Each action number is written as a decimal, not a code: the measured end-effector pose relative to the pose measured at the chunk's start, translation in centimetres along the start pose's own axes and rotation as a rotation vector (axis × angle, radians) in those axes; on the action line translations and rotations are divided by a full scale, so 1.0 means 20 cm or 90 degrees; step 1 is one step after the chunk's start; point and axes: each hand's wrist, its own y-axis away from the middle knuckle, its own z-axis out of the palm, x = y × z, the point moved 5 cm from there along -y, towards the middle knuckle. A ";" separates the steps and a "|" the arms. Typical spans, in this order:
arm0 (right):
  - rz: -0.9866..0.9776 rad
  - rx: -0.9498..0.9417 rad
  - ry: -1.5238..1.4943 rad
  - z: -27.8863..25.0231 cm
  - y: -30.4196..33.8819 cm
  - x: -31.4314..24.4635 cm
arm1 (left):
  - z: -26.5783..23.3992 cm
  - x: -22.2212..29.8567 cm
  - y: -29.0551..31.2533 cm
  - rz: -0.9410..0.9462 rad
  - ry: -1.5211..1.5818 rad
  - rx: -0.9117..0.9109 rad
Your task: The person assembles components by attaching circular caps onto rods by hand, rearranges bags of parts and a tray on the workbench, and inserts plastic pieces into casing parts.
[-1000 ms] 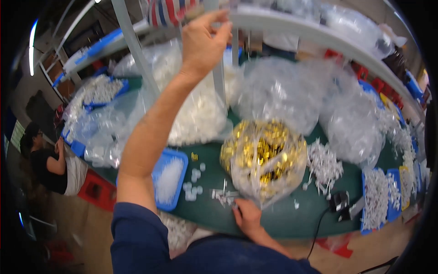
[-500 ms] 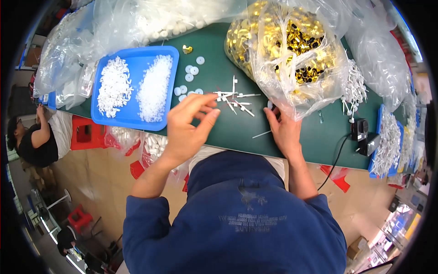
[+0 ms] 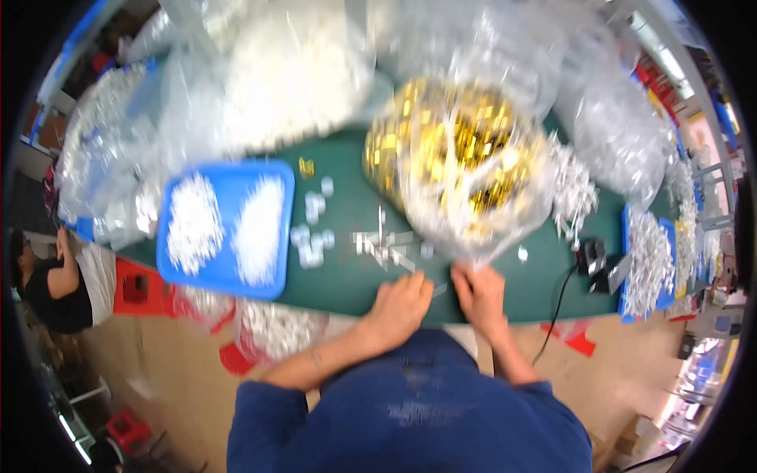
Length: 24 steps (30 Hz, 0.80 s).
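Note:
The picture is smeared by motion. My left hand (image 3: pixel 400 307) rests near the table's front edge with its fingers curled in; whatever they hold, if anything, is hidden. Just right of it, my right hand (image 3: pixel 482 299) has its thumb and fingers drawn together at the lower edge of a clear plastic bag (image 3: pixel 493 251) of shiny gold and black pieces. A thin pale stick (image 3: pixel 440 290) shows between the two hands. Ahead of my left hand lies a loose cluster of thin white stick-like parts (image 3: pixel 382 246). A small pale disc (image 3: pixel 426 250) sits beside the cluster.
To the left, a blue tray (image 3: pixel 225 286) carries two heaps of small white pieces. Several translucent discs (image 3: pixel 311 254) and one gold piece (image 3: pixel 307 167) lie beside it. White parts (image 3: pixel 573 189), a black cabled device (image 3: pixel 591 256) and another blue tray (image 3: pixel 625 303) are at right. Large bags line the back.
My left hand has drawn back from the white stick cluster, toward my right hand, and its fingers have curled in. The view has shifted, so the table sits lower in the picture.

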 end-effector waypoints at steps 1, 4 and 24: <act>-0.023 0.024 -0.014 0.02 0.01 0.02 | 0.02 -0.03 0.01 0.008 0.009 -0.001; -0.055 0.014 -0.026 0.01 0.06 0.00 | -0.02 0.00 0.04 0.029 0.016 -0.024; -0.252 -0.048 0.135 -0.04 0.17 -0.05 | -0.11 0.16 -0.04 0.055 -0.028 0.069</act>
